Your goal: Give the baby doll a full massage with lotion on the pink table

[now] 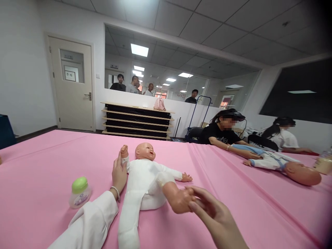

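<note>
A doll lies on its back on the tabletop; the right hand holds its raised foot between thumb and fingers. The left hand touches its upraised arm; I cannot tell whether those fingers grip; a green-lidded jar stands nearby.

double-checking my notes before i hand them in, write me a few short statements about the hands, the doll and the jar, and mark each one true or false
1. The right hand holds the doll's bare foot. True.
2. The doll lies face down. False: it lies on its back.
3. The left hand has a bracelet at its wrist. True.
4. A jar with a green lid is on the pink cloth. True.
5. The left hand touches the jar. False: it is at the doll's arm, apart from the jar.
</note>
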The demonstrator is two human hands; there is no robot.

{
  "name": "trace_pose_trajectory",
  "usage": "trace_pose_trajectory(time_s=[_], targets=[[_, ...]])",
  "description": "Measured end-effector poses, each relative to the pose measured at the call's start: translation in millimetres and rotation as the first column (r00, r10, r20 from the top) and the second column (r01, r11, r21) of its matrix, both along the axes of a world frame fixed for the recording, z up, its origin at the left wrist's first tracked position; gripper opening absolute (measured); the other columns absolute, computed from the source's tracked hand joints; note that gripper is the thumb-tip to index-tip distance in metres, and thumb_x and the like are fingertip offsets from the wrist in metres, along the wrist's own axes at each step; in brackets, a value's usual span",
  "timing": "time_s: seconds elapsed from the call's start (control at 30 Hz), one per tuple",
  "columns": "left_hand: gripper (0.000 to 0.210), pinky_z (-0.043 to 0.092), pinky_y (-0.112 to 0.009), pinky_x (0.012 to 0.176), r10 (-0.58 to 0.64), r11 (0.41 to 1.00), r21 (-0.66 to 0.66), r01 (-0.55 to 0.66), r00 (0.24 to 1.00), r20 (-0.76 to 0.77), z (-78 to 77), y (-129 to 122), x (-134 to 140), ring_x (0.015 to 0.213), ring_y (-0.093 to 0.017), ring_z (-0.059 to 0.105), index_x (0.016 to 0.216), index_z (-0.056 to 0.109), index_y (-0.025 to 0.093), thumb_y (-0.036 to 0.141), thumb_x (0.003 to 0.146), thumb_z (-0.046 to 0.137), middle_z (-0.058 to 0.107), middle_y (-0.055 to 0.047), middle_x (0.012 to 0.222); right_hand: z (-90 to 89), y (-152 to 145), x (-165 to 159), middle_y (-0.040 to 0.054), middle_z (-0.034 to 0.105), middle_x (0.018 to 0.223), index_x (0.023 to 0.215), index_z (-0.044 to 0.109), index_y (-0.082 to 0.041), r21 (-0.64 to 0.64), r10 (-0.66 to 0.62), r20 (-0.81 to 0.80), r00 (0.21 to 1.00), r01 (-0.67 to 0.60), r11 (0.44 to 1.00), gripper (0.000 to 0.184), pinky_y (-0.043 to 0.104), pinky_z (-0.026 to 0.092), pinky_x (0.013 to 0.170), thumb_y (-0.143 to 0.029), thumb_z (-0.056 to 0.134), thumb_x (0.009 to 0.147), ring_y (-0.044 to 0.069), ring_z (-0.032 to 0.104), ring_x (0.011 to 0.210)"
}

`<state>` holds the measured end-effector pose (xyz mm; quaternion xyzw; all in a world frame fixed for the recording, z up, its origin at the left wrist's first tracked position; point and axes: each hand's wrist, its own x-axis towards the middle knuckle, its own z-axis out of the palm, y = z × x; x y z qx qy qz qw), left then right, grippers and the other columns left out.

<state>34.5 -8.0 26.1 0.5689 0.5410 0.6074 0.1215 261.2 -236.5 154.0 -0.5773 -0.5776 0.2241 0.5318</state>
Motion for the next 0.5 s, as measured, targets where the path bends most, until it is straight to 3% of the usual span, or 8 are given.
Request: trace_pose_trajectory(time_s=[0.07,0.17,0.33,0.5], targets=[[0.053,0.044,-0.035,0.085,-0.040,0.998,0.052,0.044,0.997,-0.073,2.7,-2.0,2.6,0.106,-0.021,0.049,0.139,0.024,0.026,0.028,0.087,0.037,0.048,-0.008,0.117,4.4,13.7,-20.0,0.0059,0.067,0.096,0.099,0.062,-0.021,0.033,0.112,0.124,0.986,-0.117,0.993,0.026,0.027,0.055,0.075,-0.034,0.057,0.078,0.018,0.064,0.086],[0.048,0.042,-0.037,0.089,-0.059,0.990,0.114,0.082,0.979,-0.195,1.0,0.1,4.6,0.103,-0.020,0.049,0.134,0.034,0.024,0.023,0.087,0.037,0.051,-0.007,0.113,-3.1,28.3,-46.9,0.0041,0.067,0.093,0.102,0.059,-0.021,0.091,0.201,0.351,0.914,-0.247,0.965,0.022,0.027,0.053,0.073,-0.024,0.052,0.082,0.016,0.063,0.080],[0.048,0.040,-0.036,0.085,-0.055,0.974,0.176,0.143,0.903,-0.427,-2.3,0.8,7.5,0.098,-0.019,0.047,0.127,0.046,0.026,0.010,0.082,0.037,0.054,-0.005,0.113,-40.8,44.0,-79.8,0.0020,0.065,0.087,0.092,0.057,-0.021,0.171,0.192,0.661,0.725,-0.395,0.903,0.012,0.029,0.048,0.078,-0.017,0.053,0.080,0.018,0.059,0.090],[0.042,0.038,-0.032,0.079,-0.103,0.966,0.113,0.232,0.747,-0.657,2.4,-2.9,9.5,0.093,-0.019,0.045,0.122,0.050,0.034,0.022,0.082,0.050,0.055,-0.003,0.107,-78.1,59.5,-97.2,0.0017,0.062,0.082,0.085,0.054,-0.019,0.186,0.137,0.801,0.583,-0.458,0.869,0.007,0.026,0.046,0.068,-0.016,0.053,0.080,0.016,0.058,0.075]])
